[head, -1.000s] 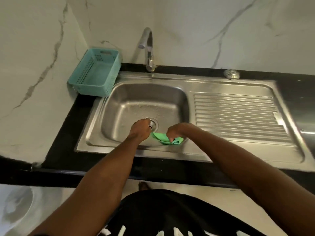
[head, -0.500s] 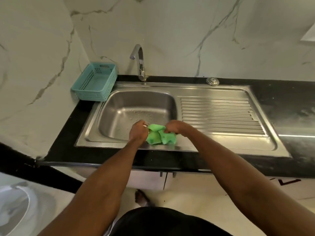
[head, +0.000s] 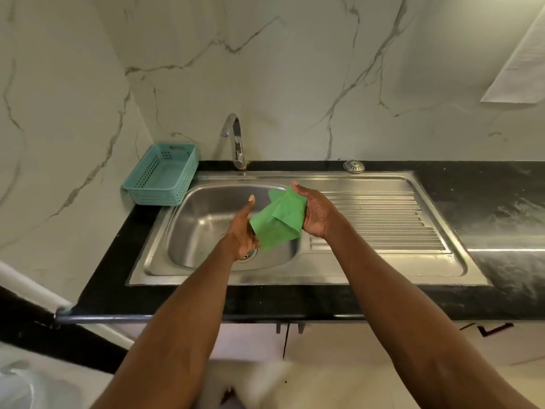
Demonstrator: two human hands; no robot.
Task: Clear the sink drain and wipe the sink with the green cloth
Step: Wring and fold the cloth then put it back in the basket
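A teal perforated basket [head: 161,175] is seen on the black countertop [head: 486,202], at the back left corner, just beside the marble-patterned wall [head: 295,69]. It is tilted, its far end raised against the wall. A chrome faucet [head: 235,143] is mounted at the back edge, its spout curved to the left. A round metal strainer cap [head: 353,166] is noted on the countertop near the wall, well apart from the faucet. Pale smears are observed on the countertop at the right. Below the counter edge, white cabinet doors [head: 339,343] are visible, with a dark seam between them. A pale panel [head: 519,66] is seen at the upper right; its nature cannot be told.
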